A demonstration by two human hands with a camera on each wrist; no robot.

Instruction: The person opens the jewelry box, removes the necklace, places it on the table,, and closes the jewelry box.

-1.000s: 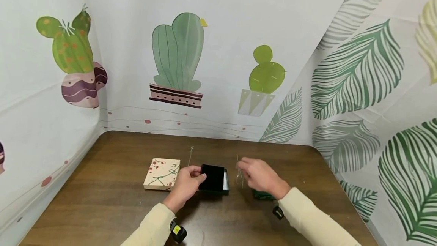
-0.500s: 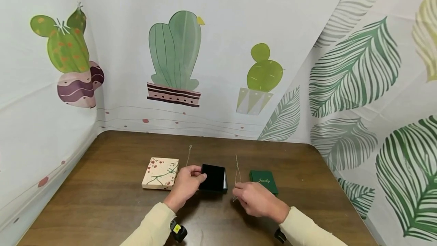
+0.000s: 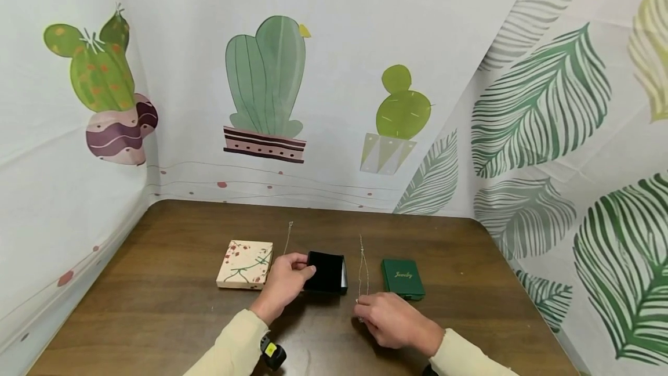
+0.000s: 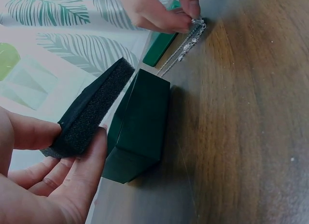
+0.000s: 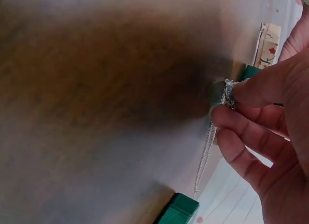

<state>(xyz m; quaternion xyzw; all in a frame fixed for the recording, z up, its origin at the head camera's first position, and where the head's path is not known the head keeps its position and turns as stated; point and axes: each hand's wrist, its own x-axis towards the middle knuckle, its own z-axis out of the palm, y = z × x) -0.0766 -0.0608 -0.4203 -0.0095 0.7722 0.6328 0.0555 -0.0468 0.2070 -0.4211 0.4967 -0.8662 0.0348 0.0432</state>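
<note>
My left hand [image 3: 284, 283] pinches a black foam pad [image 4: 91, 113] between thumb and fingers. It is tilted at the mouth of a dark green jewelry box base [image 4: 145, 113], which rests on the table. Right of that box, a thin silver necklace [image 3: 362, 250] lies stretched lengthwise along the tabletop. At its near end my right hand [image 3: 394, 321] pinches the clear-stoned pendant part [image 5: 227, 93] with thumb and fingertips, low over the wood. A green lid [image 3: 403, 277] marked "Jewelry" lies just beyond the right hand.
On the left sits a cream box [image 3: 245, 264] with a floral print. A second thin chain [image 3: 288, 238] runs behind the left hand, partly hidden by it. The brown wooden table [image 3: 172, 318] ends at a printed cloth backdrop [image 3: 334, 74].
My right hand has moved toward me along the necklace, from its upper part to the near end, uncovering the green lid. The left hand keeps the foam pad in place.
</note>
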